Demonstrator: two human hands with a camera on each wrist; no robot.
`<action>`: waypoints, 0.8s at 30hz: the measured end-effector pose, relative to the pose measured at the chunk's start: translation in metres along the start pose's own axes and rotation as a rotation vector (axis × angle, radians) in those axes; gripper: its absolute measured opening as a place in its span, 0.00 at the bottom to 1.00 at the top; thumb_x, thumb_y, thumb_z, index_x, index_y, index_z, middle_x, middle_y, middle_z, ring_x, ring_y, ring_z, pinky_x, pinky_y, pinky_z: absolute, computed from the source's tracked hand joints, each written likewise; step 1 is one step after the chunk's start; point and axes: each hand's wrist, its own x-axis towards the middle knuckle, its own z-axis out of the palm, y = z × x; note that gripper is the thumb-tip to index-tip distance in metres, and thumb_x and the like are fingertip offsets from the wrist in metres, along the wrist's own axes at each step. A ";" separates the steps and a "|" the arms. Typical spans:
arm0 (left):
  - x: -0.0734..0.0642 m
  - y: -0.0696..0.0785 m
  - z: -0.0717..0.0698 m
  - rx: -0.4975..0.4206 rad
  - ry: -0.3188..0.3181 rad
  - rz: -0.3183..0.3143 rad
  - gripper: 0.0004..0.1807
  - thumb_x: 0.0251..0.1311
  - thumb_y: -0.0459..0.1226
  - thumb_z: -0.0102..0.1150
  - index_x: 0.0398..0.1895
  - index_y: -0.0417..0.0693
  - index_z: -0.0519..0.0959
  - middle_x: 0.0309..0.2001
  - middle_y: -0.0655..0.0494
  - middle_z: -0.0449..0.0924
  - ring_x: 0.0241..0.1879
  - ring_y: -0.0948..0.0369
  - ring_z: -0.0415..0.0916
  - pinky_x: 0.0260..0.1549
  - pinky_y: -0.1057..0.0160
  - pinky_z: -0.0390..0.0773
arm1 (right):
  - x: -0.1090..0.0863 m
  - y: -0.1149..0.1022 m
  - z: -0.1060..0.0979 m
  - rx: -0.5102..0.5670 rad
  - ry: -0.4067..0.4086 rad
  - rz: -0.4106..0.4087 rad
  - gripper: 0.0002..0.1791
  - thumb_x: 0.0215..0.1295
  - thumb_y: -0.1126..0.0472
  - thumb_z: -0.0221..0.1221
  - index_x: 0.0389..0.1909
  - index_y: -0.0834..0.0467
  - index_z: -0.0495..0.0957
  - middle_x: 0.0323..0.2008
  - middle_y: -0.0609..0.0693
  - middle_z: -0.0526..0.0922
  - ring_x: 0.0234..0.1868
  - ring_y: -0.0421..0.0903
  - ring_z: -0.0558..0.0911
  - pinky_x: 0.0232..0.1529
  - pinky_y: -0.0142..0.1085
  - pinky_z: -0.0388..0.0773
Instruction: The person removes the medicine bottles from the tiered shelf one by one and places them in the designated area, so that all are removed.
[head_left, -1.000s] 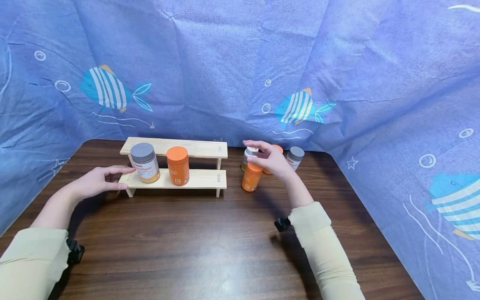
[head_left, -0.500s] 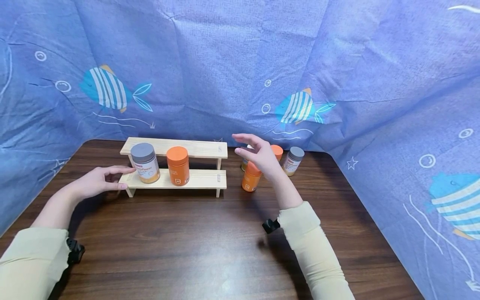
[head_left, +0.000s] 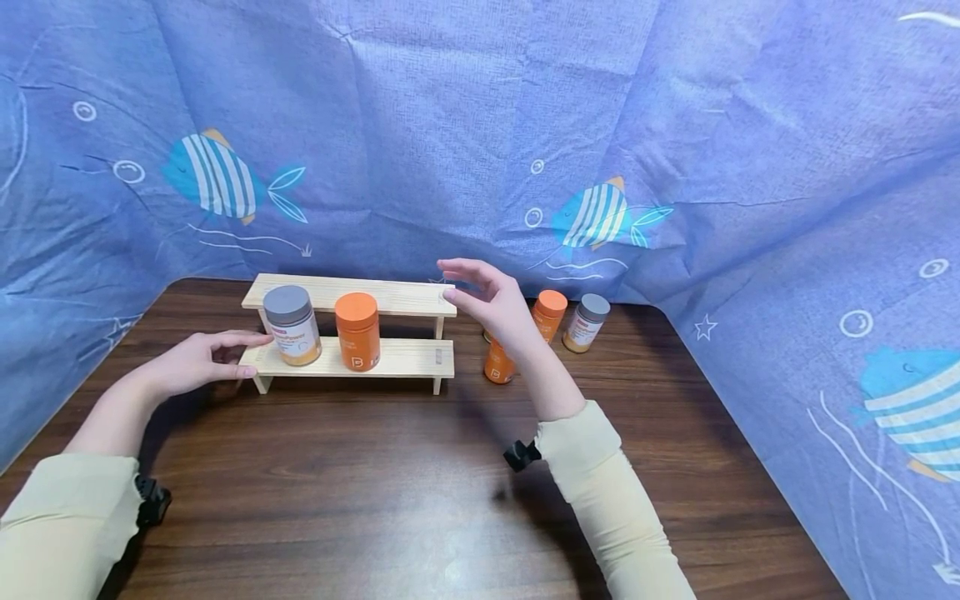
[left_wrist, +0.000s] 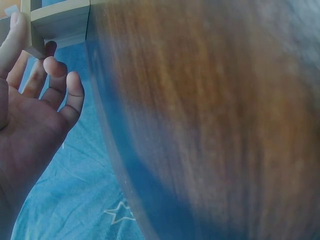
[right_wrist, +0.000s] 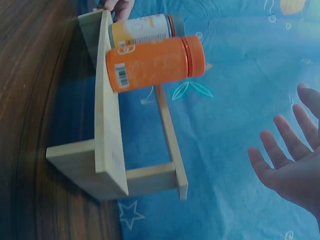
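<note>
Right hand (head_left: 493, 307) loosely spread, left hand (head_left: 183, 364) gripping pale grained-wood shelf (head_left: 408, 358), cylindrical orange jar (head_left: 358, 337) upright atop

Smooth wooden shelf (head_left: 408, 357), glossy table (head_left: 337, 500).

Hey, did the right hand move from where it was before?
Yes. In the head view, the right hand has moved left, closer to the wooden rack.
</note>
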 end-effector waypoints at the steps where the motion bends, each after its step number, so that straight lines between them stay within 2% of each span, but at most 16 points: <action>1: 0.000 0.000 0.000 0.000 0.000 0.001 0.34 0.57 0.51 0.62 0.66 0.50 0.68 0.62 0.42 0.69 0.52 0.54 0.66 0.41 0.62 0.70 | 0.002 0.003 0.001 0.005 0.002 -0.008 0.21 0.62 0.65 0.61 0.57 0.60 0.75 0.57 0.52 0.77 0.61 0.48 0.72 0.57 0.41 0.70; 4: 0.000 0.000 0.000 0.002 0.001 0.002 0.34 0.57 0.50 0.62 0.66 0.50 0.68 0.61 0.42 0.70 0.48 0.56 0.67 0.39 0.63 0.69 | 0.007 0.011 0.005 0.020 0.010 -0.028 0.21 0.61 0.64 0.62 0.56 0.59 0.76 0.56 0.50 0.78 0.60 0.48 0.73 0.57 0.41 0.71; 9: 0.000 0.000 0.000 -0.006 0.000 -0.003 0.34 0.57 0.50 0.63 0.66 0.50 0.68 0.58 0.44 0.72 0.38 0.58 0.65 0.34 0.64 0.66 | 0.009 0.013 0.017 0.047 0.002 -0.028 0.21 0.61 0.68 0.61 0.56 0.63 0.74 0.57 0.56 0.76 0.59 0.51 0.73 0.56 0.43 0.71; 15: 0.000 0.001 0.000 -0.011 -0.003 -0.005 0.34 0.57 0.51 0.62 0.66 0.50 0.68 0.60 0.43 0.70 0.43 0.56 0.66 0.37 0.63 0.68 | 0.007 0.002 0.035 0.062 -0.015 -0.008 0.23 0.60 0.70 0.60 0.58 0.66 0.73 0.57 0.59 0.75 0.59 0.56 0.72 0.59 0.47 0.69; 18: 0.001 0.000 0.000 -0.007 0.000 -0.014 0.35 0.57 0.53 0.62 0.66 0.51 0.68 0.61 0.43 0.70 0.43 0.55 0.66 0.37 0.63 0.68 | 0.007 -0.005 0.043 0.051 -0.025 0.002 0.23 0.60 0.70 0.60 0.58 0.65 0.73 0.57 0.58 0.75 0.59 0.56 0.72 0.58 0.44 0.70; 24: 0.001 0.000 0.000 -0.010 -0.001 -0.004 0.34 0.57 0.52 0.62 0.66 0.50 0.68 0.60 0.41 0.70 0.43 0.54 0.66 0.37 0.60 0.68 | 0.009 -0.004 0.056 0.062 -0.069 -0.007 0.25 0.60 0.71 0.60 0.59 0.65 0.71 0.59 0.60 0.73 0.61 0.57 0.70 0.59 0.46 0.69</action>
